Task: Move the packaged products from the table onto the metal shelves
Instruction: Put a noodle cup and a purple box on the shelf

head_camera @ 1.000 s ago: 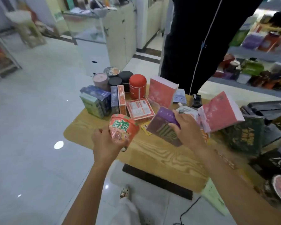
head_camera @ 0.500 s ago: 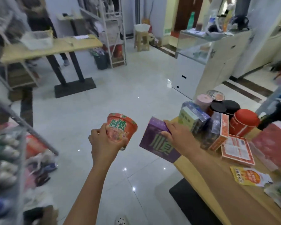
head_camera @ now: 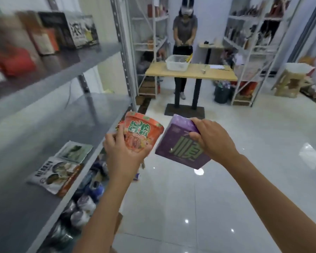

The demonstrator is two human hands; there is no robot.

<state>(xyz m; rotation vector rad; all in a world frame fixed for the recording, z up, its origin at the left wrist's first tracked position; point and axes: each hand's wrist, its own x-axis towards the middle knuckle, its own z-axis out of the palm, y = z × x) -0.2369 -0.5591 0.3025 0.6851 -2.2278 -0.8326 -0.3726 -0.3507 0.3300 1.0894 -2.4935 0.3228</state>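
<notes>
Fingers (head_camera: 110, 141) of left hand (head_camera: 123, 158) round noodle cup (head_camera: 142, 131), right hand (head_camera: 214, 142) gripping purple box (head_camera: 179, 148), packets (head_camera: 62, 168) on metal shelf (head_camera: 35, 128)

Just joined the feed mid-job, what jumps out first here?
Centre frame, the left hand grips an orange noodle cup and the right hand holds a purple box, both in the air beside the metal shelf on the left. Two flat packets lie on it; across the room a person stands behind a wooden table.

Person (head_camera: 185, 28) behind wooden table (head_camera: 218, 73); clear basket (head_camera: 177, 66) on it.
</notes>
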